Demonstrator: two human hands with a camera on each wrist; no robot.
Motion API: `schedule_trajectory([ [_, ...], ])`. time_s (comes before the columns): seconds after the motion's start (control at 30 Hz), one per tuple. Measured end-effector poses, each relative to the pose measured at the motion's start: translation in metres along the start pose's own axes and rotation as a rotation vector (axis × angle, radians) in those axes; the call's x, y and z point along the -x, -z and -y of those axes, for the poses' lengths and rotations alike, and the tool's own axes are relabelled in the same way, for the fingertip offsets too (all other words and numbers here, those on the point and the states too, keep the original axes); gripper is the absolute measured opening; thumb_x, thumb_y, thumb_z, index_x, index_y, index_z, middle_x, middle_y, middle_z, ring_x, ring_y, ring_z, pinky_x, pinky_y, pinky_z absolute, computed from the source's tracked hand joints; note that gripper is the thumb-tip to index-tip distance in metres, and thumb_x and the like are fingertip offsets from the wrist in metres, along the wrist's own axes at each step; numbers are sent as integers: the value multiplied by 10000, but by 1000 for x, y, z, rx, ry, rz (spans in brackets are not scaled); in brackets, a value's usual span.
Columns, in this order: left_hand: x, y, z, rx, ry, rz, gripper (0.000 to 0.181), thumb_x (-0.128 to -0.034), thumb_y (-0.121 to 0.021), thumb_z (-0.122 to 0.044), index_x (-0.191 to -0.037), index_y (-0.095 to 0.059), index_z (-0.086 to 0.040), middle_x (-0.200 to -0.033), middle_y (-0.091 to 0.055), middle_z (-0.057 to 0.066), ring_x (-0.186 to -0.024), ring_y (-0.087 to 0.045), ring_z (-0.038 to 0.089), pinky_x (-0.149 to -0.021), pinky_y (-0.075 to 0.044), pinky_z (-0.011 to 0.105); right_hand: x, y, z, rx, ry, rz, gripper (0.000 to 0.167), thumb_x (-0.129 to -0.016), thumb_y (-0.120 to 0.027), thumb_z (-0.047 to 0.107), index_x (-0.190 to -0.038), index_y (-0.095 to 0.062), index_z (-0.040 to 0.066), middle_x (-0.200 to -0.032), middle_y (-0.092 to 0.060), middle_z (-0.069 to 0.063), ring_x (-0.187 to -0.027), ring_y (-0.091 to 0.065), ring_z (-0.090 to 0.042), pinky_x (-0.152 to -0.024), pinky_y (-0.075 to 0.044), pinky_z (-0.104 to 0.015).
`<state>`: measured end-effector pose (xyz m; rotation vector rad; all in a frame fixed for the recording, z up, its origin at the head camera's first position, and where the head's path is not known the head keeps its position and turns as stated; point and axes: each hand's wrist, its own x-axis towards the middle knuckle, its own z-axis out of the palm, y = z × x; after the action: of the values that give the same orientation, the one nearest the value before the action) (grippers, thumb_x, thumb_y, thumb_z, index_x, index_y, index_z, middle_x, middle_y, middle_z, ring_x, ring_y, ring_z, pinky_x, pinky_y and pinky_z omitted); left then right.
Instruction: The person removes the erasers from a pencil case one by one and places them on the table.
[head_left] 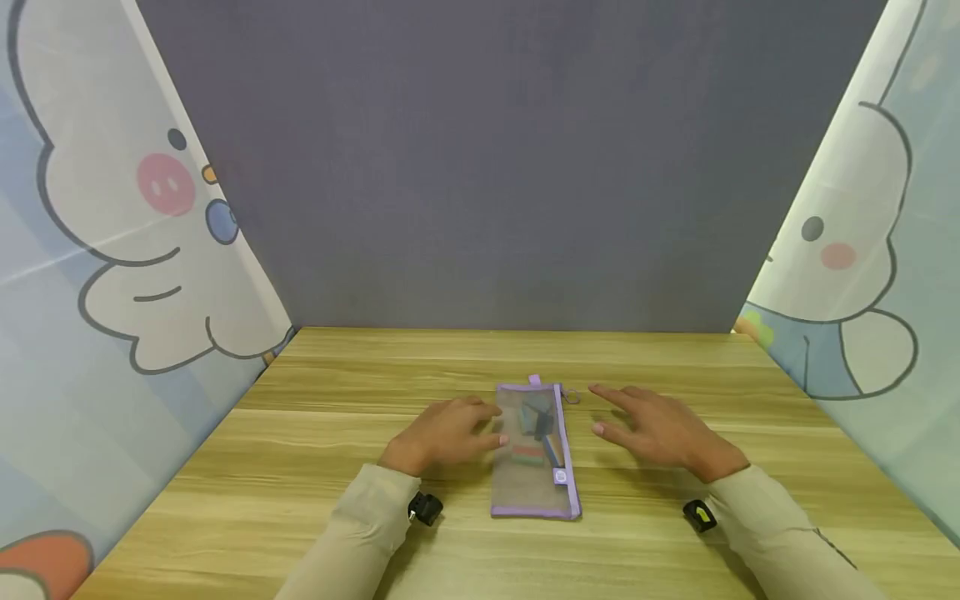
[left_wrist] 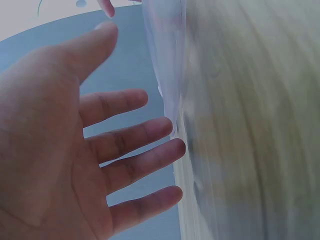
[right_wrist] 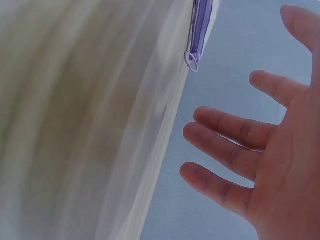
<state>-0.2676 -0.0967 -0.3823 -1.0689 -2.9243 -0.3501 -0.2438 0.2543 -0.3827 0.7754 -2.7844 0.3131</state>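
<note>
A translucent mesh zipper pouch (head_left: 525, 487) with purple edging lies flat on the wooden table, its zipper running down the right side. Several small coloured pieces, blue, red and green among them, show blurred through the mesh; their kind is unclear. At the pouch's left edge is my left hand (head_left: 450, 432), fingers spread and fairly straight, holding nothing. My right hand (head_left: 660, 429) hovers to the right of the pouch, apart from it, fingers extended. In the right wrist view the purple zipper (right_wrist: 201, 25) ends in a ring pull (right_wrist: 191, 61), away from the fingertips.
The wood-grain table (head_left: 345, 375) stretches beneath both hands. Behind it rises a dark grey panel (head_left: 510, 167). Cartoon-printed sheets stand at the left (head_left: 112, 317) and the right (head_left: 847, 350). Each wrist wears a small black device, such as the left one (head_left: 426, 508).
</note>
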Motion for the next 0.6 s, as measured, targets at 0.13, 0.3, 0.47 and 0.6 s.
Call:
schedule_trajectory([
  [0.13, -1, -2, -1, -2, -7, 1, 566, -996, -509, -570, -1396, -612, -183, -1384, -596, 26, -1255, -560, 237, -1011, -467, 451, 1, -2, 0, 0, 1, -11, 619, -987, -526, 579, -1481, -520, 205, -1236, -663, -101, -1047, -658, -292, -787, -543, -521],
  [0.3, -2, -5, -3, 6, -27, -12, 523, -1009, -520, -525, -1379, -625, -170, -1366, -608, 43, -1251, -564, 241, -1038, -448, 447, 1, -2, 0, -25, -11, 5, 614, -991, -524, 571, -1455, -550, 169, -1207, -676, -84, -1024, -663, -260, -795, -541, -506],
  [0.47, -4, -8, -5, 1, -43, -28, 500, -1012, -527, -502, -1364, -635, -164, -1371, -608, 40, -1260, -561, 244, -1052, -437, 446, 0, -3, 3, -56, -1, 26, 600, -1004, -513, 552, -1416, -583, 122, -1232, -680, -84, -1062, -663, -254, -878, -521, -527],
  [0.6, -8, -9, -9, 21, -45, -34, 482, -1011, -542, -486, -1361, -639, -169, -1385, -598, 25, -1288, -538, 241, -1066, -424, 442, -2, -5, 4, -79, -2, 32, 591, -1009, -504, 554, -1365, -623, 98, -1251, -676, -53, -1080, -659, -235, -919, -512, -502],
])
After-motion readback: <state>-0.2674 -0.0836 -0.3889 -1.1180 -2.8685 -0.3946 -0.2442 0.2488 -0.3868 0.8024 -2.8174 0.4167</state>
